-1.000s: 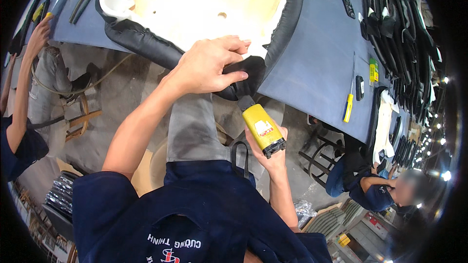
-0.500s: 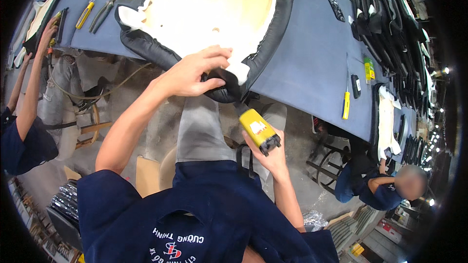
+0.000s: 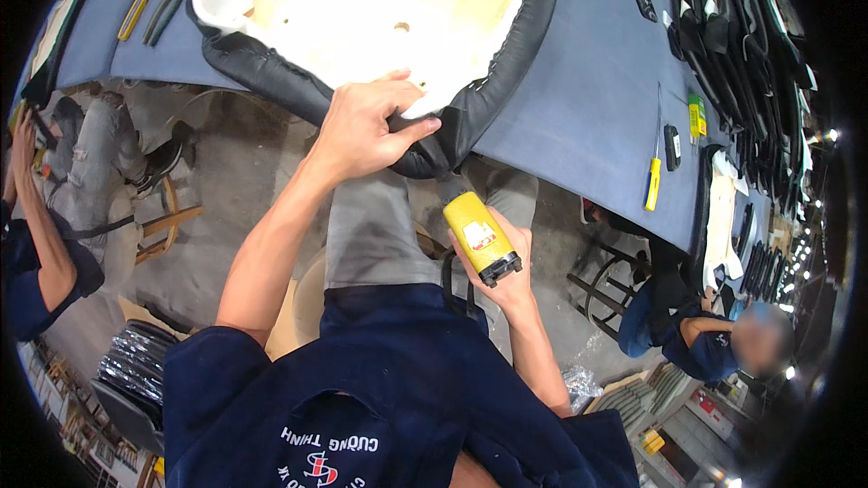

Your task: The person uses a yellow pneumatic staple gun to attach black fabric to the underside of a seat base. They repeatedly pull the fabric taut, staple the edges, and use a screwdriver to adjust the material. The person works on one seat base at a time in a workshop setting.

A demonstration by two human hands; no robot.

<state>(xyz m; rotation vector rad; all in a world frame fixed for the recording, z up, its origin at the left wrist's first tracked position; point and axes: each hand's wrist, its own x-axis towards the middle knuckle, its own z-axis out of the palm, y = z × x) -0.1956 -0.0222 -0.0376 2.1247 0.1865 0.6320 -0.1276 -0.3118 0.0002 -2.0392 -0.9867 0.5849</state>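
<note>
A seat panel lies with its pale wooden base (image 3: 380,0) facing up, ringed by white padding (image 3: 221,11) and a black cover (image 3: 271,72). Its near corner juts past the table's front edge. My left hand (image 3: 366,126) is closed on the cover at that corner, thumb and fingers pinching the folded edge. In my right hand (image 3: 515,258) is a yellow staple gun (image 3: 475,233), its dark nose pointing up at the corner just below the cover. Whether the nose touches the cover I cannot tell. The tool's handle is mostly hidden.
The blue-grey table (image 3: 570,81) carries a yellow-handled screwdriver (image 3: 653,185), pliers (image 3: 165,9), a small green-yellow box (image 3: 696,116) and piled black covers (image 3: 732,45). One co-worker sits at left (image 3: 41,253), another at right (image 3: 692,343).
My left hand has shifted on the corner, and the black cover there now sits folded closer against the padding. The staple gun stays near the corner. The left co-worker's hands have moved lower.
</note>
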